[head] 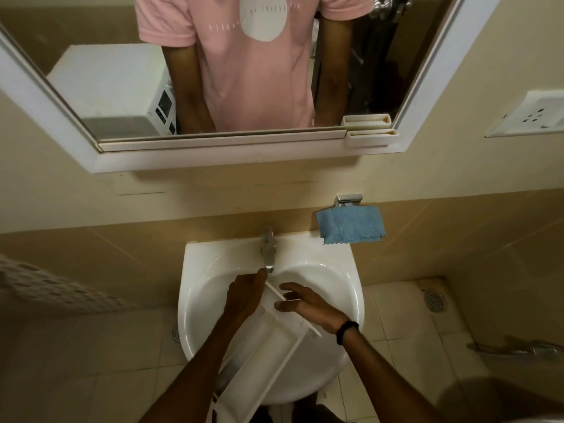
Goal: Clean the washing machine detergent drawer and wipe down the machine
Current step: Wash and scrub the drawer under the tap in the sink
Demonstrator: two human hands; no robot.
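Observation:
The white detergent drawer (268,352) lies lengthwise over the white sink (201,264), its front panel toward the tap (268,251). My left hand (245,297) grips the drawer's left front corner just under the spout. My right hand (305,305) rests on the front panel with fingers spread and relaxed. A blue cloth (351,224) hangs from a metal holder on the wall, right of the tap. The white washing machine (113,93) shows only as a reflection in the mirror.
A white-framed mirror (427,96) hangs above the sink, with a small shelf (370,137) at its lower right. A wall socket (537,117) is at right. A white perforated basket (55,288) stands left. Floor drain (433,299) and hand sprayer (518,351) lie right.

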